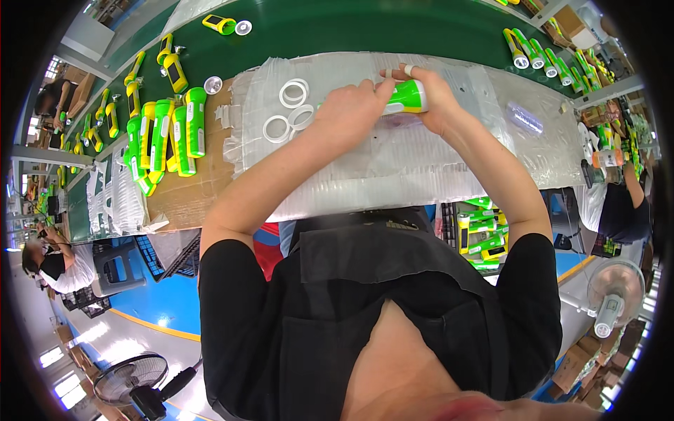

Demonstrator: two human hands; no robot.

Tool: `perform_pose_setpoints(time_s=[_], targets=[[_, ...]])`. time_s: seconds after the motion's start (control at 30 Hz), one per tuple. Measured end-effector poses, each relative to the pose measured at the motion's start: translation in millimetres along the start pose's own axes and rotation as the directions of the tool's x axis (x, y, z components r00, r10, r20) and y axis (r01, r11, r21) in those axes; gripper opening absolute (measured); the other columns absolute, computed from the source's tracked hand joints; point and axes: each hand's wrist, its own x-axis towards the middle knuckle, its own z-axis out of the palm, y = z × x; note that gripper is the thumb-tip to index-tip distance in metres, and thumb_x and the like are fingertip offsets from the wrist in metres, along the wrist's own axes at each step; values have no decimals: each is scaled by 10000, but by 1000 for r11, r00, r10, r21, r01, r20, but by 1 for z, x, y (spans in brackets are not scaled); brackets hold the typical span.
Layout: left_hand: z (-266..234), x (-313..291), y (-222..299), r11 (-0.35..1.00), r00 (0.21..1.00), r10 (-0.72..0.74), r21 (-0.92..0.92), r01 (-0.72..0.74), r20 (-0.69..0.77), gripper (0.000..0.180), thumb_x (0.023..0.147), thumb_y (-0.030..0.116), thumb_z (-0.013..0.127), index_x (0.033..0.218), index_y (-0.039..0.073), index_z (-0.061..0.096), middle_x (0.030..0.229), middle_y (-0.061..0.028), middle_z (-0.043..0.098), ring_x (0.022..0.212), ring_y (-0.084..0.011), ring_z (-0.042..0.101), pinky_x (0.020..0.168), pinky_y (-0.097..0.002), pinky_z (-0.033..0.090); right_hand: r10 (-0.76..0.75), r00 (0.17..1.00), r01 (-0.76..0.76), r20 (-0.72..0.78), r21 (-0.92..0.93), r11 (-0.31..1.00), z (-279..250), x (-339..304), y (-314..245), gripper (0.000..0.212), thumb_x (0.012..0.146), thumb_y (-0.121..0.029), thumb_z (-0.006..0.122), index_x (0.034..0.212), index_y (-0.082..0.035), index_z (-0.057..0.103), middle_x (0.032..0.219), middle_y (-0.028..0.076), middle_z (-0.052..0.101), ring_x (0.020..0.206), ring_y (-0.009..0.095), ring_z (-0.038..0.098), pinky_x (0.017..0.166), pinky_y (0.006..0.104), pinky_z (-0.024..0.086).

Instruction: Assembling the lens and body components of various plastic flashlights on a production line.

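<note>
A green, yellow and white flashlight [407,97] lies across between my two hands above the plastic-covered work surface [421,161]. My left hand [354,107] is closed round its left end, so that part is hidden. At the other end my right hand [434,95] wraps the flashlight's wider, yellow-edged head, with white bands on its fingers. Just left of my left hand lie several white rings [276,129]. Something purplish, partly covered, shows under the flashlight; I cannot make out what it is.
Finished-looking flashlights [161,135] are heaped at the left on brown cardboard [184,193]. Opened flashlights [173,73] and a loose lamp head [213,85] sit on the green belt [295,31]. A purple-printed clear roll [524,119] lies right. A crate of flashlights [483,231] stands below the table edge.
</note>
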Motion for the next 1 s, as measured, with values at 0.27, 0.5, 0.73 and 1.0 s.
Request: perform_pose_setpoints(time_s=[0.27,0.5,0.73,1.0], targets=[[-17,-9,11,929,987,46,-370,16,157,533,791,126,679,1253,34,429,905,-213,652,787,-380,672,680,-466,539,-197,950,221,242,-75,972,-9,-1,-3,555,975,-405,491,1320,29,524,1251,235,611,1207,306,567,1026,415,447],[-8,-8,2,946,1000,-12,-324,18,21,489,789,158,677,1174,-16,431,947,-243,661,765,-411,663,671,-483,533,-428,825,481,369,-61,874,-11,-5,-13,588,995,-446,415,1352,14,492,1357,195,550,1224,299,554,1026,407,445],[2,5,4,975,995,-58,-211,74,82,445,814,167,671,1134,-36,437,868,-223,669,754,-403,665,655,-479,534,-371,923,385,104,-189,903,-10,7,11,436,990,-272,430,1218,84,538,1129,192,663,1065,276,642,949,378,493],[6,2,-12,922,999,-35,-387,18,-38,535,786,195,726,1188,-20,446,822,-193,652,675,-325,674,595,-426,536,-174,941,119,292,196,973,-4,-9,-24,689,1003,-522,368,1376,54,429,1357,239,526,1272,318,513,1094,425,378]])
